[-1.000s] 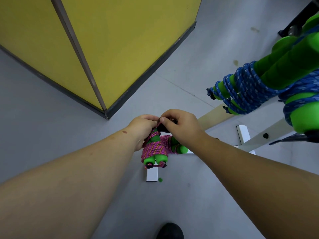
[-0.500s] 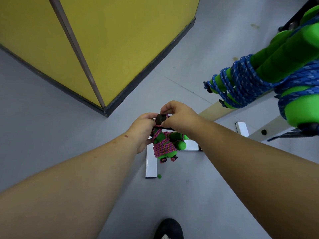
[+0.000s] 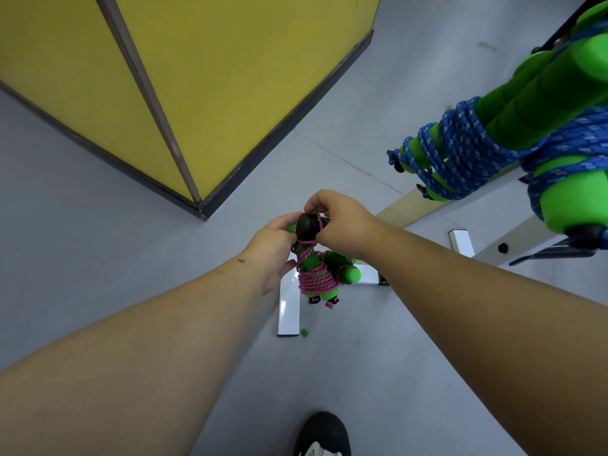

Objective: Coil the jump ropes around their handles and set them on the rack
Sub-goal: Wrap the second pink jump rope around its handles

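Pink rope bundle: The pink jump rope [image 3: 317, 279] is wound around its green handles and hangs in the air near the middle of the view, over the gray floor [image 3: 98, 258]. It is not on the rack yet.
Left hand: The left hand [image 3: 274, 250] curls around the top of the handles from the 9 o'clock side. I think it holds the bundle steady so the coils do not slip off.
Right hand: The right hand [image 3: 342, 222] comes from the 3 o'clock side. Its fingers curl over the black end cap [image 3: 307, 225] and pinch a loop of pink rope there. I think it is tucking in the last bit of rope.
Where the rope is to the hands: The cap sits right between both hands. The wound part hangs below them, toward 6 o'clock.
Blue ropes: Two blue jump ropes [image 3: 460, 149], already coiled on green handles, rest on the rack [image 3: 404, 205] at 2 o'clock.
Why there: The rack is close, so the pink bundle can likely go there next.
Shoe: A shoe [image 3: 324, 434] shows at 6 o'clock.
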Demonstrator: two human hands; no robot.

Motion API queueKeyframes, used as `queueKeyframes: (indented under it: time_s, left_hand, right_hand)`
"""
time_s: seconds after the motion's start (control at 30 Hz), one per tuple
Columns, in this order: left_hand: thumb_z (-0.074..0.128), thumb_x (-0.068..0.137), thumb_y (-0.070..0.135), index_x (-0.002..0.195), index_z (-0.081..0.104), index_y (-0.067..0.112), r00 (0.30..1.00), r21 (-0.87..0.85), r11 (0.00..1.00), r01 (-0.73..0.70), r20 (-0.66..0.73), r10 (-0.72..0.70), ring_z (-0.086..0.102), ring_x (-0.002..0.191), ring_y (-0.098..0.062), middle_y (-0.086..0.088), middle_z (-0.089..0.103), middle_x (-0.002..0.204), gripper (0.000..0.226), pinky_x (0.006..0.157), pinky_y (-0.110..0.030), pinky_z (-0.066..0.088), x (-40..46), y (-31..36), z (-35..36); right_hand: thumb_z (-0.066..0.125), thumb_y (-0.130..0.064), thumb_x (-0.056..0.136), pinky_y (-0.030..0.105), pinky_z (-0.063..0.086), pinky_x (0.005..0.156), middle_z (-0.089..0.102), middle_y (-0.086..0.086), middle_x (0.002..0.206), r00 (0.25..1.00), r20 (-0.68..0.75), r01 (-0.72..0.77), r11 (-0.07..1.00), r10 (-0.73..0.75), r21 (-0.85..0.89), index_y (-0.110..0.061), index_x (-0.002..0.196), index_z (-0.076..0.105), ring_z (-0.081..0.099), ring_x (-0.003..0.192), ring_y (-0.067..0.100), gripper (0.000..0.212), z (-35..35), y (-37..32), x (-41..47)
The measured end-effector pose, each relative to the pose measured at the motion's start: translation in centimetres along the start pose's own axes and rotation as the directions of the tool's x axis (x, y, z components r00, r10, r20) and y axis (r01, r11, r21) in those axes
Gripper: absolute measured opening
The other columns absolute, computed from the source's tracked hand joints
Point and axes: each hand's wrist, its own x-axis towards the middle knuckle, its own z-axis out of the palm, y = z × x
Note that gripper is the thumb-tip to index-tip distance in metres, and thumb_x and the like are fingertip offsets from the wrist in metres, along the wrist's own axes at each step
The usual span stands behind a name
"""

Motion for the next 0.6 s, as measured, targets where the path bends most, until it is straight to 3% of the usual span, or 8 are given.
queueKeyframes:
  time_s: [0.13,0.27,0.37,0.4,0.5,0.6]
  left_hand:
    - [0.047,0.097,-0.011,0.132,0.064,0.029,0.998,0.026,0.998,-0.062,0.015,0.062,0.068,0.085,-0.009,-0.001,0.072,0.109,0.056,0.082,-0.031,0.053,-0.3,-0.8,0.6]
    - [0.059,0.095,-0.009,0.155,0.039,0.031,0.996,0.037,0.995,-0.09,0.012,0.09,0.07,0.093,-0.01,0.005,0.064,0.136,0.075,0.075,-0.027,0.052,0.3,-1.4,1.1]
    - [0.059,0.095,-0.008,0.136,0.053,0.024,0.993,0.14,0.983,-0.117,-0.011,0.12,0.071,0.07,-0.001,-0.001,0.071,0.111,0.053,0.055,-0.019,0.049,0.2,-1.1,1.8]
    - [0.058,0.095,-0.008,0.126,0.059,0.023,0.991,0.183,0.975,-0.127,-0.025,0.134,0.071,0.072,-0.005,-0.002,0.071,0.103,0.044,0.054,-0.02,0.049,0.1,-1.0,2.0]
    - [0.057,0.093,-0.007,0.102,0.065,0.027,0.99,0.245,0.963,-0.116,-0.047,0.132,0.069,0.097,-0.027,-0.011,0.072,0.105,0.036,0.078,-0.04,0.059,0.4,-0.8,2.6]
    - [0.056,0.09,-0.01,0.102,0.066,0.025,0.993,0.24,0.967,-0.085,-0.055,0.101,0.069,0.106,-0.034,-0.015,0.073,0.107,0.038,0.096,-0.053,0.057,0.7,-0.7,2.5]
  right_hand:
    - [0.06,0.006,0.079,0.042,0.055,0.09,0.066,0.002,0.118,1.0,-0.007,0.014,0.987,-0.016,-0.16,-0.026,0.121,0.059,0.063,0.104,0.024,0.053,-0.4,0.3,-0.4]
    - [0.062,0.002,0.081,0.042,0.053,0.092,0.066,0.004,0.12,1.0,0.004,0.012,0.962,-0.011,-0.274,-0.023,0.126,0.058,0.062,0.107,0.025,0.051,-1.0,0.3,-0.8]
    - [0.062,-0.003,0.083,0.044,0.055,0.088,0.065,0.005,0.116,1.0,0.013,-0.003,0.92,0.009,-0.391,-0.025,0.127,0.057,0.06,0.101,0.027,0.049,-1.3,0.1,-0.9]
    - [0.062,-0.003,0.083,0.044,0.055,0.086,0.064,0.006,0.114,1.0,0.016,-0.01,0.905,0.018,-0.426,-0.025,0.127,0.056,0.06,0.1,0.027,0.05,-1.3,0.0,-0.9]
    - [0.064,-0.003,0.081,0.043,0.055,0.083,0.062,0.008,0.112,0.998,0.026,-0.035,0.861,0.056,-0.508,-0.022,0.127,0.056,0.059,0.097,0.028,0.05,-1.5,-0.4,-0.7]
    - [0.067,-0.005,0.081,0.039,0.054,0.078,0.062,0.009,0.11,0.998,0.015,-0.048,0.839,0.067,-0.542,-0.02,0.125,0.057,0.059,0.094,0.028,0.048,-1.7,-0.3,-0.5]
